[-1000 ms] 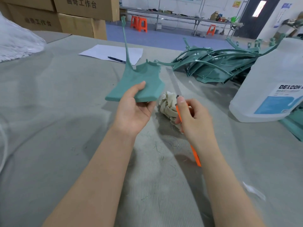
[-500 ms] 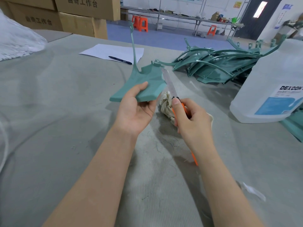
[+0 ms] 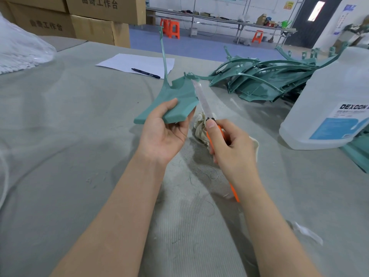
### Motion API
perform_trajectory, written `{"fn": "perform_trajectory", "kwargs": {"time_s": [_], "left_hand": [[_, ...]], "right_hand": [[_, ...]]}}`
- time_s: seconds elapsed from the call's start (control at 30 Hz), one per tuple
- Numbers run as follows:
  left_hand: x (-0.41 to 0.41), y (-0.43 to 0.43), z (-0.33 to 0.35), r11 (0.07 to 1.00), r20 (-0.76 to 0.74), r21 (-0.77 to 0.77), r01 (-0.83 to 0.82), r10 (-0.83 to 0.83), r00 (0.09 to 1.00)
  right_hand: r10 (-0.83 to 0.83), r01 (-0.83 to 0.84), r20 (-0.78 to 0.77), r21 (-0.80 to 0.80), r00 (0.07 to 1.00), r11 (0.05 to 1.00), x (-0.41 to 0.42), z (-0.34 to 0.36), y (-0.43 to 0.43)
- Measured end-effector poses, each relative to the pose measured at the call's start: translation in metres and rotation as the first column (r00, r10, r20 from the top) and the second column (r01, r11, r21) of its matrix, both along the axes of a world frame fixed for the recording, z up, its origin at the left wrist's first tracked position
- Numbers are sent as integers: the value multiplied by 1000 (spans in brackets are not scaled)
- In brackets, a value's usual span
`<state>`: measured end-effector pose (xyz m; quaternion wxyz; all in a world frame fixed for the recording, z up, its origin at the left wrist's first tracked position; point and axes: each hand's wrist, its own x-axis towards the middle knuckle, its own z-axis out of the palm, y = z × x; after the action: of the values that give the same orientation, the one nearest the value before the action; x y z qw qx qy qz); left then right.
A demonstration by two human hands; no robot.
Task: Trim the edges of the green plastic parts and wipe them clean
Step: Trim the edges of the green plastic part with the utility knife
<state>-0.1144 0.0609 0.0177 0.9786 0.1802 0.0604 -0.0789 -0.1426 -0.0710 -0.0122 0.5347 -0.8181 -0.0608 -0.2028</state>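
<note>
Across the grey-covered table (image 3: pixel 60 136): at far right a large translucent jug (image 3: pixel 327 100), and beyond it to the left a heap of green plastic parts (image 3: pixel 265 78), apparently awaiting work. Nearer, lifted clear of the table, the green plastic part (image 3: pixel 180 96) being worked on, a flat panel with a thin strip rising off its far corner. Held by the left hand (image 3: pixel 164 136), palm up, thumb pressed on the top face, fingers curled beneath the near edge. Just to its right, the right hand (image 3: pixel 232 150), wrapped tight round the orange handle of a utility knife (image 3: pixel 203 102), thumb braced along the top. Beyond that hand, on the table, a crumpled rag (image 3: pixel 199 127). Smallest and most decisive: the knife's extended blade, running up and away along the panel's right-hand edge, tip just at the tab on the far corner. Looks set for a trimming stroke along that edge. Calls for a blade line parallel with the edge and clear of the left fingertips near its base.
</note>
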Motion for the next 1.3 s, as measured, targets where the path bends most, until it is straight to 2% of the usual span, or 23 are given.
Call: {"fn": "perform_trajectory", "kwargs": {"time_s": [0.27,0.53,0.83,1.1,1.2,1.3], "left_hand": [[-3,1,1,999,25,-14,38,-38,999],[-3,1,1,999,27,-12,38,-38,999],[1,0,-1,1000,-8,16,3,-3,1000],[6,4,-6,997,-56,40,-60,62,996],[4,4,-4,998,-41,28,-64,65,997],[1,3,-2,999,-30,20,-42,42,999]], "right_hand": [[47,-46,-26,46,999,998,-1,1,0],[-8,9,-14,99,1000,995,0,1,-1],[10,-10,4,0,1000,1000,-2,1,2],[145,-135,54,-161,988,978,-9,1,8],[73,-70,52,-53,996,996,-6,1,4],[-33,34,31,-30,999,999,-2,0,-1]]}}
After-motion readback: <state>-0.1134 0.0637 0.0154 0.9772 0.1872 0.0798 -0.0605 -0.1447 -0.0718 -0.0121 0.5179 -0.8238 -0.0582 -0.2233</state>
